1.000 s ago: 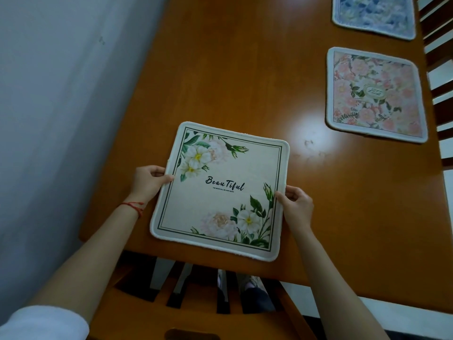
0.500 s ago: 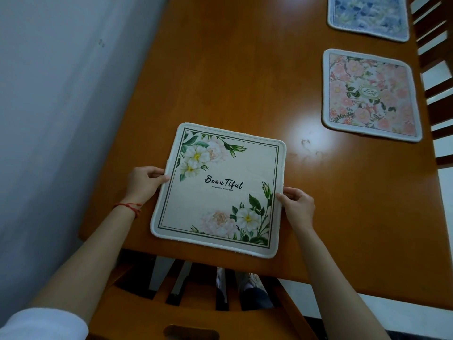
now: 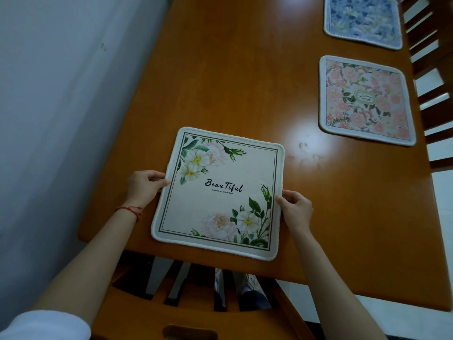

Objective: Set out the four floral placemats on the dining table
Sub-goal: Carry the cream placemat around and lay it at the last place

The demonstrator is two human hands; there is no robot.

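Cream placemat (image 3: 218, 192) flat at near table (image 3: 245, 77) edge, pinched at left rim by left hand (image 3: 143, 186), at right rim by right hand (image 3: 297, 209). Pink placemat (image 3: 365, 100), blue placemat (image 3: 362, 20) along right side. Chair (image 3: 157, 315) below.

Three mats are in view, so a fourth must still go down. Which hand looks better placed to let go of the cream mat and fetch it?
Neither clearly: left hand and right hand each pinch an edge of the cream mat, and no fourth mat shows.
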